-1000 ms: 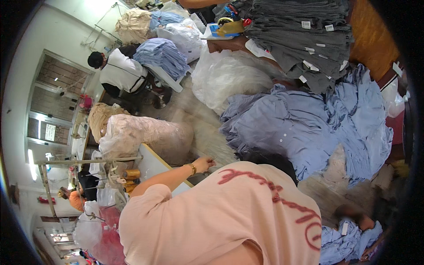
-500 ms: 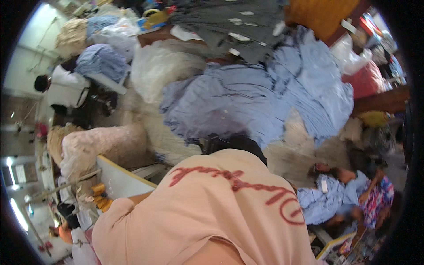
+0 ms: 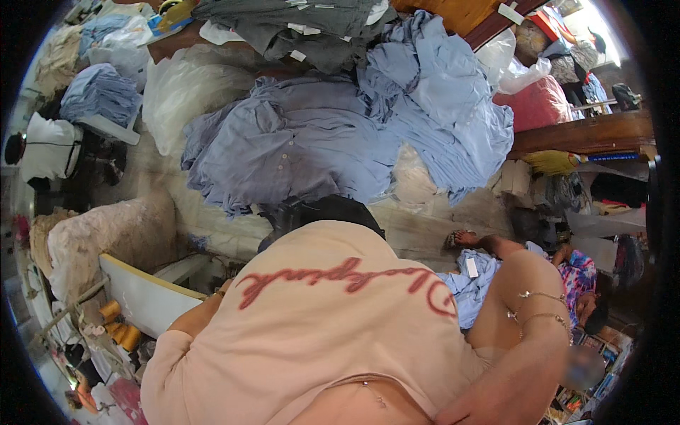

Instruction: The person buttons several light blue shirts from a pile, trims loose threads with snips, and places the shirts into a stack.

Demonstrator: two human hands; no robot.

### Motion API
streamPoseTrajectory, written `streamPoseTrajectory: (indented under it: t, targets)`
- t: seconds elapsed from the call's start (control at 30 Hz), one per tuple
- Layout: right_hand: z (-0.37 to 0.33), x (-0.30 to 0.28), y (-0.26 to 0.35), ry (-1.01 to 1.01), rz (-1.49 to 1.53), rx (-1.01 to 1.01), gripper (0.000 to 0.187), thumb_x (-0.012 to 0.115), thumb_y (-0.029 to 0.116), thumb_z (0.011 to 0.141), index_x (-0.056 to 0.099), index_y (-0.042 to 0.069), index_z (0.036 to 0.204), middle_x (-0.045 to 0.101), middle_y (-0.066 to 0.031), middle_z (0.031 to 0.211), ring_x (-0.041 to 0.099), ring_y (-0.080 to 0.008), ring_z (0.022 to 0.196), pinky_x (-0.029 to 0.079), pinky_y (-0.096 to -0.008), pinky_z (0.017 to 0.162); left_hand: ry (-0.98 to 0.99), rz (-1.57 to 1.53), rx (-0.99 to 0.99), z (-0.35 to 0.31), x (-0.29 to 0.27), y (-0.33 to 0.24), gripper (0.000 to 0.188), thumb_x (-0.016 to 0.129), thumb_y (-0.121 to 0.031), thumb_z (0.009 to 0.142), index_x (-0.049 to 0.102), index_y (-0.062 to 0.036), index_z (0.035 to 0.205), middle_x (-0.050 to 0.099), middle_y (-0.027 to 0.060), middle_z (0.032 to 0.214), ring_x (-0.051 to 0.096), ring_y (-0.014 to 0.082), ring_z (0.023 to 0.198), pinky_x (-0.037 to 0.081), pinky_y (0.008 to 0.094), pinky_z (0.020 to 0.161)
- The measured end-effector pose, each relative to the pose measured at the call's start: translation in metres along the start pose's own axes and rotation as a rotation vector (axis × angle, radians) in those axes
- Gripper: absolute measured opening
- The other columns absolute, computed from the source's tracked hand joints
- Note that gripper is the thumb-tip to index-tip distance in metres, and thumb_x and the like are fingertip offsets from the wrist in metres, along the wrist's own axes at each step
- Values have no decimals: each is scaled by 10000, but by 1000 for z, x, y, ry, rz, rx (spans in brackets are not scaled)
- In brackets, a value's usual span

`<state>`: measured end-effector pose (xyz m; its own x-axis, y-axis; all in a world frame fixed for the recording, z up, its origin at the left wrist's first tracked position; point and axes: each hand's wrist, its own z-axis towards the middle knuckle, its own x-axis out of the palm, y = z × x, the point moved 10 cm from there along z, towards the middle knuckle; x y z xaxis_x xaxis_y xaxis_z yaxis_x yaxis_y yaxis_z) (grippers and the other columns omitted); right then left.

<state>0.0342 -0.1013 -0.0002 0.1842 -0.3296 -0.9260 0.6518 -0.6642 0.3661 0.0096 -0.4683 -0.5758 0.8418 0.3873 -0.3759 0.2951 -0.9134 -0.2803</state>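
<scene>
While the left hand is hidden, its grip untellable, the right hand (image 3: 511, 375) is seen beside the peach shirt (image 3: 333, 312), hold unclear; blue garments (image 3: 304, 152) are heaped ahead, support concealed.

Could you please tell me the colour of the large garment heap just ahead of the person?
The garment heap is light blue; it shows best in the head view.

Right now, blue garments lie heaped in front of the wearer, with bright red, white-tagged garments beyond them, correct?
Not quite: the white-tagged garments beyond the heaped blue garments are dark grey, not red, as the head view shows.
</scene>
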Motion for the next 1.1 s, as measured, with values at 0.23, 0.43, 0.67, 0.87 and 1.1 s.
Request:
streamPoseTrajectory:
  t: [0.23, 0.43, 0.67, 0.87, 1.1]
  targets:
    - [-60, 12, -109, -188, 222, 459, 90, 544, 98, 736, 576, 17, 757, 566, -102, 782, 535, -251, 717, 415, -310, 608, -515, -489, 319, -14, -106, -109, 358, 471, -355, 841, 585, -17, 807, 545, 21, 628, 472, 108, 511, 360, 279, 457]
    - [-97, 181, -198, -243, 628, 835, 270, 541, 118, 767, 524, 38, 1024, 555, -120, 953, 528, -257, 857, 419, -325, 724, -374, -526, 968, -109, -140, -354, 391, 311, -324, 911, 572, -40, 968, 568, 98, 999, 511, 190, 941, 362, 311, 866]
    - [-10, 196, -198, -716, 607, 568, 490, 549, 66, 748, 372, 46, 1205, 473, -185, 1106, 511, -307, 881, 405, -344, 800, 74, -719, 1102, -146, -54, -472, 438, 432, -292, 873, 358, -55, 1234, 492, 61, 1147, 465, 198, 1025, 290, 311, 932]
    - [-16, 277, -246, -602, 987, 869, 404, 447, 2, 809, 361, 38, 1202, 495, -117, 1023, 497, -185, 853, 420, -272, 730, -395, 43, 1087, -103, -93, -423, 330, 543, -222, 796, 501, -77, 1089, 522, 106, 974, 514, 253, 897, 407, 348, 777]
    - [-19, 374, -269, -578, 1289, 1020, 321, 461, 87, 833, 416, 27, 1145, 512, -112, 1016, 514, -164, 815, 435, -276, 690, -491, 483, 1051, -48, -108, -418, 144, 555, -144, 745, 560, -57, 859, 526, 127, 900, 516, 306, 878, 428, 384, 727]
